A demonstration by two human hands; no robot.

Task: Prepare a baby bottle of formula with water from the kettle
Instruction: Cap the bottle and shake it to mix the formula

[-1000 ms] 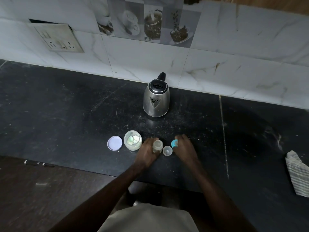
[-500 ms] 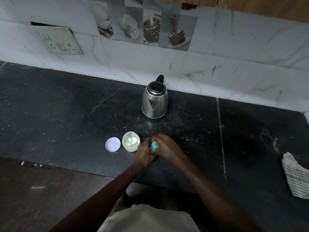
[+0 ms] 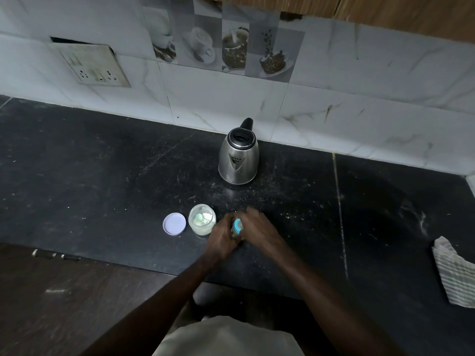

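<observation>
A small baby bottle (image 3: 236, 230) stands on the black counter (image 3: 102, 176), mostly hidden between my hands. My left hand (image 3: 223, 237) grips its body. My right hand (image 3: 259, 228) is closed on the blue teat collar (image 3: 237, 224) at the bottle's top. To the left stands an open jar of pale formula powder (image 3: 202, 219) with a scoop inside, and its lilac lid (image 3: 174, 224) lies flat beside it. A steel kettle (image 3: 238, 158) with a black lid and handle stands farther back near the wall. The clear bottle cap is hidden.
A striped cloth (image 3: 455, 271) lies at the counter's right edge. A socket plate (image 3: 93, 65) hangs on the tiled wall at back left. The counter's front edge runs just below my hands, with a dark floor beneath.
My right hand has carried the blue collar leftwards from the counter onto the bottle held by my left hand. Both hands now meet over the bottle, hiding the clear cap.
</observation>
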